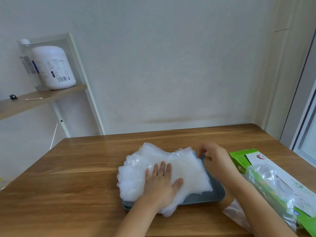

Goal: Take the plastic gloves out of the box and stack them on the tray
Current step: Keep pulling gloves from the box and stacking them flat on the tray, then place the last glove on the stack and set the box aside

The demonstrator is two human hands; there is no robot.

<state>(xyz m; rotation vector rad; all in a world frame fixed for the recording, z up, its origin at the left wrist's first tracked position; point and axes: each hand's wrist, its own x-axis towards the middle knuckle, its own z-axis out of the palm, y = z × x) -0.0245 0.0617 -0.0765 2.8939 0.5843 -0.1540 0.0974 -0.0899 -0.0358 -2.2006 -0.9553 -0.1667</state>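
Head view.

- Surface (77, 168): wooden, set against a pale wall.
- Tray (218, 194): grey, rectangular, near the middle of the surface, mostly covered.
- Gloves (184, 166): a stack of clear, whitish plastic lying on the tray. Its left and far edges overhang the rim, and a fold spills over the near rim onto the surface.
- Left hand (161, 183): flat, palm down, fingers straight and spread, pressing on the near left part of the gloves.
- Right hand (213, 156): slightly blurred, fingers curled, pinching the stack's far right corner at the tray rim.
- Box (256, 159): green and white, lying flat just right of the tray with its far end flap open. Crumpled clear plastic (270, 182) lies across its top.
- Loose sheet (234, 212): thin clear plastic on the surface, under the right forearm, between tray and box.
- Shelf (42, 98): wooden, far left, carrying a white jug (54, 69), a clear bottle (27, 62) touching its left side, a cotton swab (34, 99) and a small black item (13, 96).
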